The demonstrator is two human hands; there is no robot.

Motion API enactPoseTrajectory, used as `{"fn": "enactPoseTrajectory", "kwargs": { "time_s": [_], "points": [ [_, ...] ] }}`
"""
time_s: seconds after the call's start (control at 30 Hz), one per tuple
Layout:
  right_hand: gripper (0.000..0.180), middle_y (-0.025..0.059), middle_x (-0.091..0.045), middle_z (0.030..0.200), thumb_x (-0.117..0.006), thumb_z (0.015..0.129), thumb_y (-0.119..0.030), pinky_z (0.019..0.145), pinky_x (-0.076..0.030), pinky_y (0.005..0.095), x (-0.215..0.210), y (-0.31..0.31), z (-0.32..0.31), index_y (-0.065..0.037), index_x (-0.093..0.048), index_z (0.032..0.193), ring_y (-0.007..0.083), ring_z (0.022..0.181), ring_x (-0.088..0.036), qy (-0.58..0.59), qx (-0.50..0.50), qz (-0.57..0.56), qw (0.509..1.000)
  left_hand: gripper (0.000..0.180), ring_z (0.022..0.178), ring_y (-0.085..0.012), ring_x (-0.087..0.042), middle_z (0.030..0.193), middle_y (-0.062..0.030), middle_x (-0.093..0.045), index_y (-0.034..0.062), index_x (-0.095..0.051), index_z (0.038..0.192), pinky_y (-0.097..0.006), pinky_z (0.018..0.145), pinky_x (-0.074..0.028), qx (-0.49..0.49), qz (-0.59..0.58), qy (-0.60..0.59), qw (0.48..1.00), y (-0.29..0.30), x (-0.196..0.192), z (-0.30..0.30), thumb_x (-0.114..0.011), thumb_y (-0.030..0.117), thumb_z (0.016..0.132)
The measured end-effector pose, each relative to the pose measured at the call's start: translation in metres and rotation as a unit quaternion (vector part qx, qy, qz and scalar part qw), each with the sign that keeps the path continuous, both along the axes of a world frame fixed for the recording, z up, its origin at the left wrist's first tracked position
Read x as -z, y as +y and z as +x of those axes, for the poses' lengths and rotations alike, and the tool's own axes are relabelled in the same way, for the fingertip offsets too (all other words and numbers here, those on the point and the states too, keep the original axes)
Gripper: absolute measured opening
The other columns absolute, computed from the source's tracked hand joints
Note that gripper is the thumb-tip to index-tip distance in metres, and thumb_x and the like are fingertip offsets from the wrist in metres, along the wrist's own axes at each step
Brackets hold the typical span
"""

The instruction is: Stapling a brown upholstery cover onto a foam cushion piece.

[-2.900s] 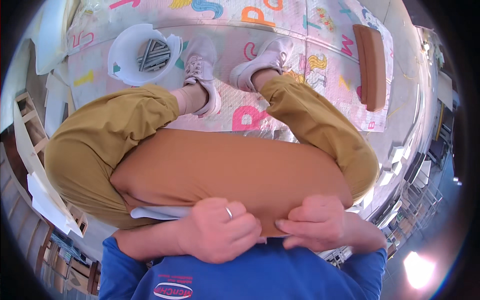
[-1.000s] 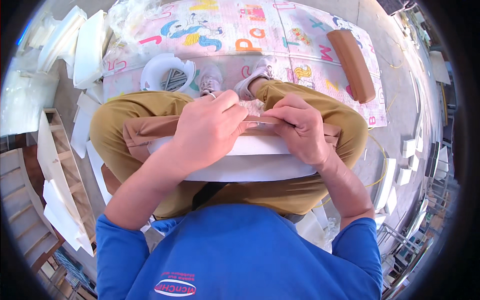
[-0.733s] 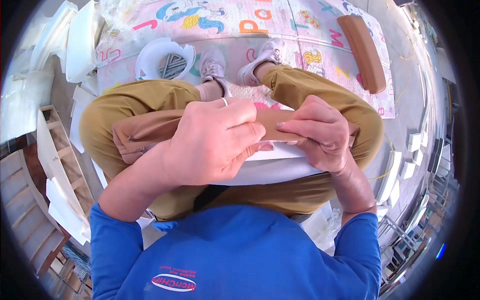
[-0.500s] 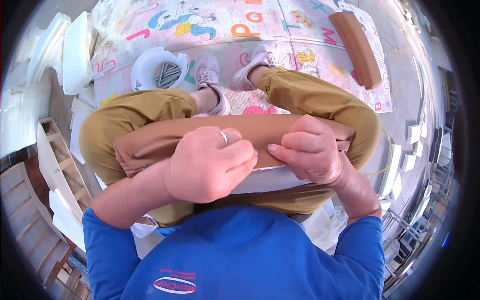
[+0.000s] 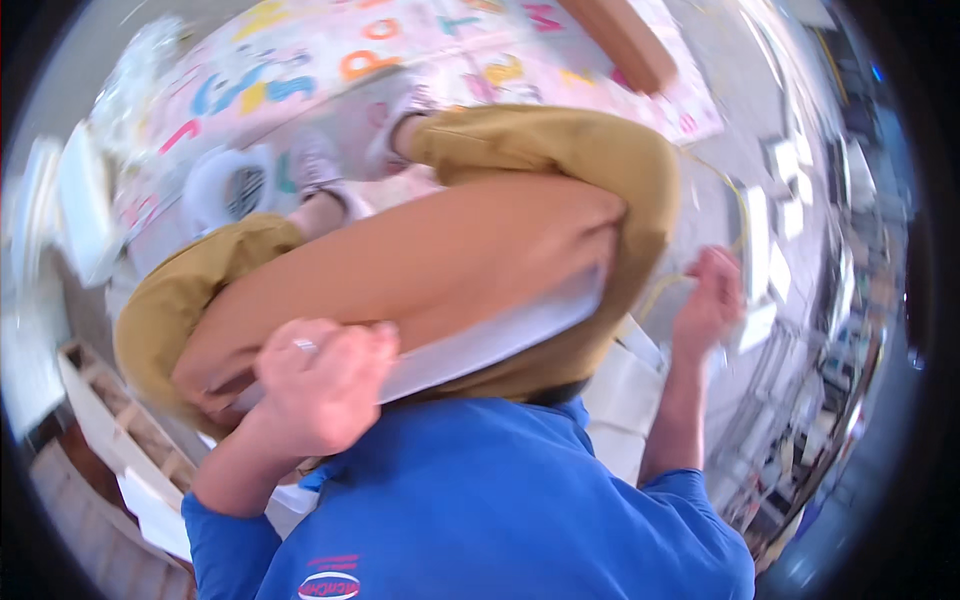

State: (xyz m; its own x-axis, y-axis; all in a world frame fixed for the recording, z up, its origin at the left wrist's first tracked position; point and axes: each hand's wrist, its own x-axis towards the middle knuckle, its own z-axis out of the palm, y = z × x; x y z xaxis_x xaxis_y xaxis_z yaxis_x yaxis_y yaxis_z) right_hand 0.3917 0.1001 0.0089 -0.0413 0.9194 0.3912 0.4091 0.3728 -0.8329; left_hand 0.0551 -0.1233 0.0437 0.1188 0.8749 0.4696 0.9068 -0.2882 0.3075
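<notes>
Across my lap lies a long padded piece in a brown cover (image 5: pixel 420 250), tilted with its right end farther away. Along its near side a white strip (image 5: pixel 490 340) shows, and the cover is creased at both ends. My left hand (image 5: pixel 325 385), with a ring on one finger, is closed at the cover's near edge toward the left end; its fingertips are partly hidden. Out to the right, apart from the padded piece, my right hand (image 5: pixel 712 295) is raised above the floor. Its fingers look curled, but motion blurs them, and nothing in them can be made out.
A printed play mat (image 5: pixel 320 55) lies under my feet, with another brown padded piece (image 5: pixel 625 45) on it. Left of my feet stands a white round container (image 5: pixel 203 195) holding grey strips. White foam pieces (image 5: pixel 85 205) and a wooden frame (image 5: pixel 135 425) lie left, white blocks (image 5: pixel 790 215) right.
My right hand has left the cover's edge and swung out to the right. My left hand has shifted left along it. The view has turned, and the padded piece now slants.
</notes>
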Motion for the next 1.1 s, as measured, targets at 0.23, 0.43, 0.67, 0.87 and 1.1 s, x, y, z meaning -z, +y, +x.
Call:
{"fn": "enactPoseTrajectory", "kwargs": {
  "time_s": [0.23,0.43,0.67,0.87,1.1],
  "points": [
    [0.037,0.0178,-0.070,0.106,-0.074,0.080,-0.018,0.088,-0.052,0.0396,0.232,-0.083,0.187,-0.004,-0.069,0.114,0.0297,0.098,-0.068,-0.349,-0.010,-0.409,0.843,0.038,0.067,-0.0283,-0.056,0.082,-0.0109,-0.058,-0.0044,-0.070,0.102,-0.038,0.058,-0.044,-0.025,-0.048,-0.003,0.999,0.005,-0.004,0.016,-0.076,-0.003,0.065],
    [0.054,0.0172,-0.061,0.130,-0.071,0.078,-0.018,0.098,-0.045,0.0454,0.276,-0.121,0.165,-0.010,-0.060,0.131,0.0348,0.119,-0.056,-0.474,-0.308,-0.305,0.766,0.031,0.067,-0.0268,-0.058,0.082,-0.0101,-0.058,-0.0044,-0.070,0.096,-0.037,0.058,-0.045,-0.020,-0.033,0.001,0.999,0.011,-0.007,0.015,-0.077,0.001,0.067],
    [0.056,0.0188,-0.064,0.127,-0.072,0.080,-0.028,0.095,-0.048,0.0457,0.227,-0.095,0.133,-0.009,-0.059,0.131,0.0366,0.116,-0.061,-0.507,-0.445,-0.249,0.695,0.026,0.063,-0.0217,-0.058,0.079,-0.0067,-0.061,0.0009,-0.071,0.090,-0.035,0.055,-0.043,-0.076,-0.058,-0.223,0.970,0.013,-0.001,0.007,-0.080,0.002,0.066],
    [0.051,0.0169,-0.070,0.101,-0.077,0.078,-0.020,0.076,-0.055,0.0382,0.128,-0.035,0.190,-0.005,-0.060,0.123,0.0269,0.082,-0.068,-0.460,-0.193,-0.524,0.690,0.013,0.062,-0.0196,-0.055,0.076,-0.0045,-0.056,0.0022,-0.070,0.082,-0.033,0.052,-0.041,-0.042,0.032,-0.118,0.992,0.013,0.006,0.011,-0.078,0.002,0.072],
    [0.033,0.0072,-0.057,0.088,-0.068,0.082,-0.009,0.052,-0.053,0.0317,-0.126,-0.050,0.084,-0.001,-0.054,0.111,0.0144,0.071,-0.059,-0.047,0.001,-0.452,0.891,0.011,0.063,-0.0175,-0.053,0.075,-0.0032,-0.053,0.0034,-0.066,0.072,-0.032,0.052,-0.040,-0.055,0.111,-0.062,0.990,0.005,0.024,0.016,-0.074,0.004,0.066]
  ]
}}
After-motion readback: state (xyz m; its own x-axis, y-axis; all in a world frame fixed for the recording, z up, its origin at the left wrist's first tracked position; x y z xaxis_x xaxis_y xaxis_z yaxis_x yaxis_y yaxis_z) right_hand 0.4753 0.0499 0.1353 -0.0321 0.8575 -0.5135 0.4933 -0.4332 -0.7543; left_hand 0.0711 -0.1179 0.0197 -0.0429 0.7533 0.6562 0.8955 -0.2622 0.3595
